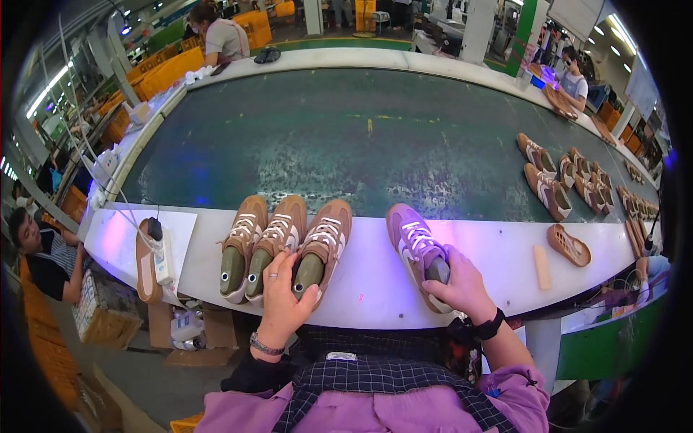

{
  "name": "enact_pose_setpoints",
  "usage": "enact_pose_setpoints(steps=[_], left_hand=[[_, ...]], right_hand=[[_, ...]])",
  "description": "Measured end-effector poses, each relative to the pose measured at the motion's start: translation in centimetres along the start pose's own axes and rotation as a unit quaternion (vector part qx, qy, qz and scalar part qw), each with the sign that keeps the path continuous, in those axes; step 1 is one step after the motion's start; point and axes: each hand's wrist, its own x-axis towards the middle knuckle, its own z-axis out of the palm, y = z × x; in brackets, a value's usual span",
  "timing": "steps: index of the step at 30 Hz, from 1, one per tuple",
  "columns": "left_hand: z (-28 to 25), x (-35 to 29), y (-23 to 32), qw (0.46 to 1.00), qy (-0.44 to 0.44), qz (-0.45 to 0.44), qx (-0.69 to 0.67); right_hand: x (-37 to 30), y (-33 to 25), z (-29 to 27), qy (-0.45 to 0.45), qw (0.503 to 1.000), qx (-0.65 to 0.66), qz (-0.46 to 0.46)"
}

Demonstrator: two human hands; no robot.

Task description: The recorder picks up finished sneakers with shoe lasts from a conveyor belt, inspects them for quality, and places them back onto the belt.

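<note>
Brown shoes (287, 216), three side by side, stand on the white desk (368, 270), toes pointing away. Left hand (286, 302) is half open at the heel of the rightmost of them, thumb and fingers apart; can't tell if it grips. Right hand (464, 287) is closed round the heel of a single shoe (413, 229), purple-lit, well apart to the right. Loose sole (568, 246) lies farther right.
</note>
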Motion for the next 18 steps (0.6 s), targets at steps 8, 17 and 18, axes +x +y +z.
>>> enact_pose_setpoints(steps=[8, 17, 18], left_hand=[[0.7, 1.4, 0.4, 0.991, -0.105, -0.062, -0.053], [2.1, 3.6, -2.6, 0.926, -0.166, -0.149, -0.304], [2.1, 3.5, -2.6, 0.928, -0.163, -0.14, -0.305]], right_hand=[[0.4, 0.1, -0.2, -0.032, 0.993, 0.11, 0.024], [1.3, 1.1, -0.2, -0.078, 0.915, 0.391, 0.059], [1.3, 1.6, 0.0, -0.102, 0.837, 0.533, 0.077]])
